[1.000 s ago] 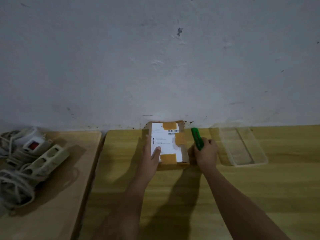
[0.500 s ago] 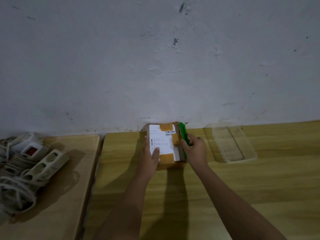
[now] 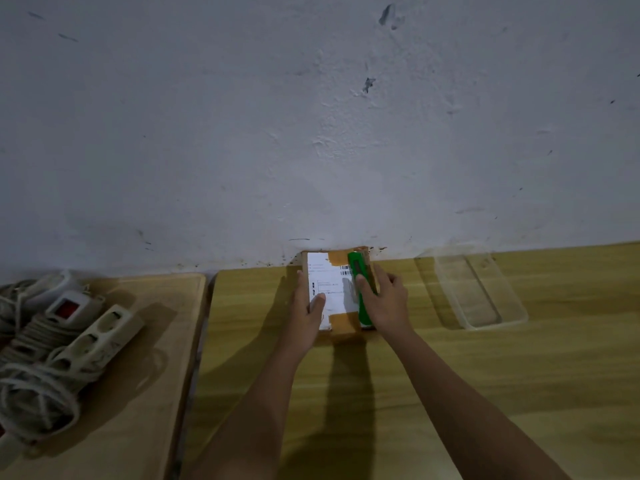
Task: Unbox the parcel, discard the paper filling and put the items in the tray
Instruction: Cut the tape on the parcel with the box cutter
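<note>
Parcel [image 3: 332, 278] partly behind left hand [image 3: 306, 313], right hand [image 3: 388, 303] and green cutter [image 3: 355, 268].

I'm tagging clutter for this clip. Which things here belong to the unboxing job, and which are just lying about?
Job: parcel, gripped by the left hand; green cutter, held against the parcel's top by the right hand; clear tray, to the right.
Lying about: power strips and coiled cords, on the side table at left.
</note>
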Demonstrator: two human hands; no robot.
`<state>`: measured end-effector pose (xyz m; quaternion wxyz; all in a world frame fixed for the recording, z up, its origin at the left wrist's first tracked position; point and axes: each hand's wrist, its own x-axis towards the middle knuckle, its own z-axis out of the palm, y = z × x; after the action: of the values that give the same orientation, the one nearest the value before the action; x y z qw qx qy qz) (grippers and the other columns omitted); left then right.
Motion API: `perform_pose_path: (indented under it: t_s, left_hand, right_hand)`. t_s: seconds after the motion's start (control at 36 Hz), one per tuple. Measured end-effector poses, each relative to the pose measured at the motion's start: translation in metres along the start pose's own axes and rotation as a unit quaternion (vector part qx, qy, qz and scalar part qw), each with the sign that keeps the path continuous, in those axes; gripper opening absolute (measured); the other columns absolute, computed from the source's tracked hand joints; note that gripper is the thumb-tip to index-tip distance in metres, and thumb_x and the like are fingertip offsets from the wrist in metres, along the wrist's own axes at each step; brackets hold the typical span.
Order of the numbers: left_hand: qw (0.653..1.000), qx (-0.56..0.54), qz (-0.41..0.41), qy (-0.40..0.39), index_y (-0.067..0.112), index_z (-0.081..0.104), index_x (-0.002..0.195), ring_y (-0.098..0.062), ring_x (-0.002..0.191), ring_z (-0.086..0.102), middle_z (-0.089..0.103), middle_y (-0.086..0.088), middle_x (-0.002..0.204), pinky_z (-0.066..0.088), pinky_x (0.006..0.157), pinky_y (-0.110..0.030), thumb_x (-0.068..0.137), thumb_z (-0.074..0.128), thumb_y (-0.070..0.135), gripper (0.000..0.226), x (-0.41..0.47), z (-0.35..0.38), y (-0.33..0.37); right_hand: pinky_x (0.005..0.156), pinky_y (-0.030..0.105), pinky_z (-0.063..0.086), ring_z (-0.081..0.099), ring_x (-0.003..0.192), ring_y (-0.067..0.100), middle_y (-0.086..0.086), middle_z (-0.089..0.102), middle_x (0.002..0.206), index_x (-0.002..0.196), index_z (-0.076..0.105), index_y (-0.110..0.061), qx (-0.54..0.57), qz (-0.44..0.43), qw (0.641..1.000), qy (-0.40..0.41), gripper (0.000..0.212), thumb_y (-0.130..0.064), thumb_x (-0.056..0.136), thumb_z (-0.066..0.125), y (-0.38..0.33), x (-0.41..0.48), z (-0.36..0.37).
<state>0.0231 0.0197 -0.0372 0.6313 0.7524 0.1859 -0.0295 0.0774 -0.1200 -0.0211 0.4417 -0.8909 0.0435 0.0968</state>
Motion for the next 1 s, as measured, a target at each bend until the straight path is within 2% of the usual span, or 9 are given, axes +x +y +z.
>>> perform_pose_path:
  t_s: [0.08,0.14,0.33,0.53,0.61,0.67,0.78,0.89,1.0]
  left_hand:
    - [1.0,-0.024,-0.013,-0.002,0.033,-0.001,0.147,-0.019,0.134,0.036,0.021,0.002,0.155,0.046,0.097,-0.035,0.098,0.042,0.021,0.067,-0.002,0.003,0.003]
    - [0.999,-0.035,-0.019,0.002,0.031,-0.004,0.147,-0.019,0.134,0.033,0.018,0.003,0.155,0.045,0.096,-0.036,0.098,0.042,0.02,0.068,-0.007,0.007,0.005]
    - [0.998,-0.058,-0.034,0.001,0.029,-0.011,0.147,-0.007,0.119,0.035,0.021,0.004,0.151,0.046,0.064,-0.011,0.096,0.045,0.014,0.078,-0.051,0.027,0.0]
    - [0.997,-0.07,-0.042,0.0,0.026,-0.015,0.145,-0.007,0.126,0.03,0.018,0.001,0.154,0.036,0.096,-0.027,0.094,0.047,0.008,0.082,-0.13,0.068,-0.005]
    - [0.996,-0.082,-0.034,0.015,0.023,-0.011,0.146,-0.01,0.125,0.037,0.027,0.0,0.149,0.04,0.1,-0.034,0.094,0.047,0.003,0.08,-0.164,0.088,-0.008]
    - [0.996,-0.086,-0.016,0.03,0.025,-0.003,0.145,-0.006,0.121,0.042,0.033,0.006,0.143,0.045,0.093,-0.022,0.093,0.047,0.0,0.077,-0.185,0.101,-0.011]
    - [0.988,-0.105,-0.013,0.111,0.032,0.016,0.138,-0.001,0.112,0.046,0.037,0.018,0.129,0.047,0.072,-0.007,0.092,0.052,0.005,0.064,-0.225,0.129,-0.016]
    - [0.959,-0.081,-0.071,0.263,0.02,0.016,0.148,-0.007,0.12,0.042,0.041,0.007,0.137,0.039,0.088,-0.017,0.09,0.058,0.025,0.071,-0.253,0.16,-0.032]
    - [0.929,-0.08,-0.111,0.343,0.018,0.019,0.147,-0.025,0.129,0.041,0.034,-0.009,0.147,0.037,0.095,-0.028,0.087,0.06,0.032,0.074,-0.26,0.183,-0.029]
  right_hand:
    - [0.109,0.049,0.032,0.028,0.137,0.031,0.004,0.028,0.149,0.146,0.014,-0.035,0.139,0.037,0.985,-0.092,0.07,-0.063,0.087,0.037,0.003,-0.001,0.004]
    - [0.109,0.042,0.029,0.027,0.139,0.028,0.0,0.022,0.154,0.148,0.003,-0.033,0.168,0.038,0.975,-0.138,0.068,-0.056,0.092,0.034,0.002,-0.006,0.003]
    - [0.111,0.037,0.025,0.021,0.141,0.023,0.0,0.014,0.157,0.147,-0.007,-0.026,0.15,0.004,0.968,-0.199,0.073,-0.04,0.095,0.041,0.017,-0.035,-0.018]
    - [0.101,0.024,0.029,0.03,0.131,0.013,0.002,0.021,0.154,0.147,-0.007,-0.019,0.12,-0.027,0.968,-0.218,0.071,-0.027,0.097,0.043,0.061,-0.097,-0.056]
    - [0.101,0.023,0.028,0.03,0.132,0.014,0.003,0.022,0.153,0.147,-0.006,-0.017,0.111,-0.04,0.971,-0.208,0.07,-0.025,0.097,0.042,0.082,-0.127,-0.072]
    - [0.106,0.026,0.027,0.025,0.138,0.015,0.001,0.017,0.155,0.147,-0.006,-0.018,0.113,-0.04,0.97,-0.209,0.07,-0.026,0.097,0.042,0.096,-0.143,-0.082]
    - [0.106,0.029,0.029,0.024,0.14,0.021,0.003,0.014,0.157,0.147,-0.008,-0.021,0.086,-0.05,0.968,-0.229,0.07,-0.031,0.097,0.041,0.115,-0.167,-0.1]
    - [0.092,0.04,0.045,0.052,0.117,0.033,0.012,0.041,0.143,0.148,-0.008,-0.022,0.011,-0.059,0.968,-0.245,0.067,-0.031,0.099,0.037,0.114,-0.174,-0.115]
    - [0.063,0.032,0.042,0.062,0.085,0.031,0.017,0.061,0.118,0.148,-0.003,-0.028,-0.08,-0.073,0.968,-0.227,0.063,-0.03,0.099,0.035,0.113,-0.167,-0.126]
